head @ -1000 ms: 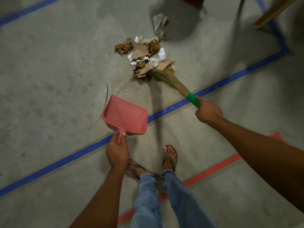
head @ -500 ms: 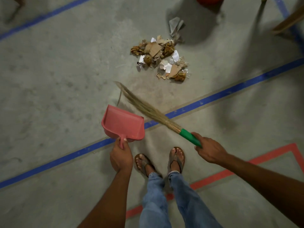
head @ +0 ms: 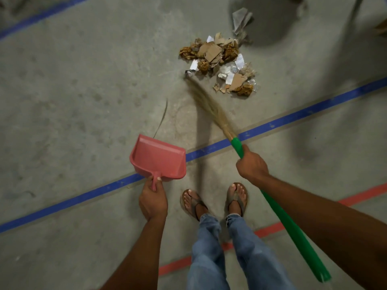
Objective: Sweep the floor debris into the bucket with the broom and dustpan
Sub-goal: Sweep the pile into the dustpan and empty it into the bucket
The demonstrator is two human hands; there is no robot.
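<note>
Slanting from near right to far left, the broom (head: 212,110) points its straw tip just beside the debris (head: 217,59), a loose heap of torn cardboard, paper scraps and crumpled brown wads. The right hand (head: 252,166) grips the smooth green handle. The left hand (head: 154,198) holds the pink plastic dustpan (head: 159,158) over the blue tape line (head: 303,115) on the concrete floor (head: 83,91).

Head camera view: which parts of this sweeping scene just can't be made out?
- Bucket: not in the head view; only a round shadow reaches the top edge.
- Broom bristle tips: motion-blurred, so floor contact is unclear.
- Dustpan handle: mostly covered by the left hand.
- Broom stick: partly hidden under the right hand and forearm.
- Debris pile: clear scraps too small to identify.
</note>
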